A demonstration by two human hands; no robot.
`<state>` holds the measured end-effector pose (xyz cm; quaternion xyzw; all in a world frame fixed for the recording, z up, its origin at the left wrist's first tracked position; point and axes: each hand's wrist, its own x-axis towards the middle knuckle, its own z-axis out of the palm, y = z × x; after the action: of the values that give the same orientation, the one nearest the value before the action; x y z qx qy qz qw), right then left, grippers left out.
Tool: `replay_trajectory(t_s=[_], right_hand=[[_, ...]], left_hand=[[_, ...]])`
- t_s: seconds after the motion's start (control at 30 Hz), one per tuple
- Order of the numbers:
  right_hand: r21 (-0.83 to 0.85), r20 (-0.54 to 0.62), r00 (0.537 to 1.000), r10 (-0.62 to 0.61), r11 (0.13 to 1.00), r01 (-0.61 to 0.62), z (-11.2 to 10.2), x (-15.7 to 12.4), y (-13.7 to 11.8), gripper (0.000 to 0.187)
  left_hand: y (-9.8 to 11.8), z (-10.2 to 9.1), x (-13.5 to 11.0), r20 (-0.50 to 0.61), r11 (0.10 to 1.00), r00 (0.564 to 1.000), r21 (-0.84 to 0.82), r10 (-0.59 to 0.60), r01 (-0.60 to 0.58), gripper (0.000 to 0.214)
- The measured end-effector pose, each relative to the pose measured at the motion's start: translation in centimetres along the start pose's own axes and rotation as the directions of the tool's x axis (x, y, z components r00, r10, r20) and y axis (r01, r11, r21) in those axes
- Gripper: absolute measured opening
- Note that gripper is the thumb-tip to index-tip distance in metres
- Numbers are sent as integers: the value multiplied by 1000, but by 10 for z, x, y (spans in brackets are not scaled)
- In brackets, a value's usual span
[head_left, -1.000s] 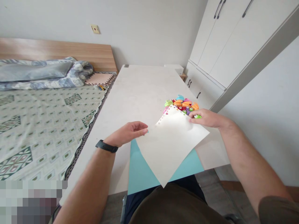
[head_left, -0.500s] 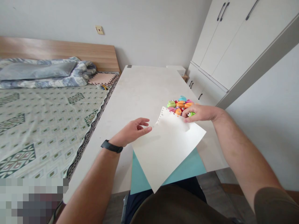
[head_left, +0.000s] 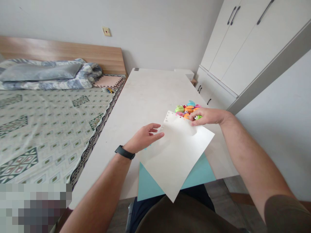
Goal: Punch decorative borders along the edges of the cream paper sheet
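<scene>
A white sheet of paper (head_left: 175, 155), with small holes along its torn upper left edge, is held tilted over the table. My right hand (head_left: 209, 116) pinches its upper right edge between thumb and fingers. At the sheet's left edge is my left hand (head_left: 145, 137), wearing a dark wristband; its thumb and fingers are apart, the thumb over the paper. Beneath the paper lies a teal sheet (head_left: 199, 171), reaching the table's front edge. Several colourful plastic toys with bulging eyes (head_left: 189, 109) are clustered just behind the paper, partly hidden by it and my right hand.
The white table (head_left: 150, 94) stretches away toward the wall. On the left stands a bed (head_left: 51, 129) with a patterned cover and a bunched quilt (head_left: 89, 72). White cabinets (head_left: 233, 48) rise on the right. A small white box-like piece (head_left: 183, 72) stands at the table's far end.
The paper's lower corner has swung to the right. My left hand has moved slightly right, with its thumb further over the sheet. My right hand keeps its pinch in nearly the same place.
</scene>
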<state>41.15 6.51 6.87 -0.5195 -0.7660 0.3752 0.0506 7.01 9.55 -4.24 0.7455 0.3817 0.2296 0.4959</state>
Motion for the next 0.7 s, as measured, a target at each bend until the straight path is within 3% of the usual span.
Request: replay_trajectory(t_s=[0.17, 0.33, 0.43, 0.5, 0.6, 0.63, 0.7], right_hand=[[92, -53, 998, 30, 995, -25, -1, -2, 0, 26], [150, -169, 977, 128, 983, -103, 4, -1, 7, 31], [51, -223, 964, 145, 989, -137, 6, 2, 6, 30], [-35, -268, 955, 126, 989, -141, 8, 4, 1, 28], [-124, -243, 967, 72, 987, -104, 11, 7, -9, 26], [-144, -222, 973, 68, 984, -102, 12, 9, -11, 26], [-182, -202, 977, 74, 977, -112, 17, 12, -13, 25]], left_hand=[[1, 4, -1, -10, 999, 1000, -35, 22, -22, 65], [9, 3, -4, 83, 986, 996, -164, 10, 4, 44], [10, 3, -5, 226, 954, 974, -293, 14, 54, 39], [11, 4, -6, 332, 951, 943, -296, 18, 86, 38], [11, 6, -7, 466, 953, 884, -284, 40, 106, 35], [10, 7, -7, 478, 948, 877, -299, 50, 109, 34], [9, 9, -6, 428, 939, 902, -329, 54, 100, 33]])
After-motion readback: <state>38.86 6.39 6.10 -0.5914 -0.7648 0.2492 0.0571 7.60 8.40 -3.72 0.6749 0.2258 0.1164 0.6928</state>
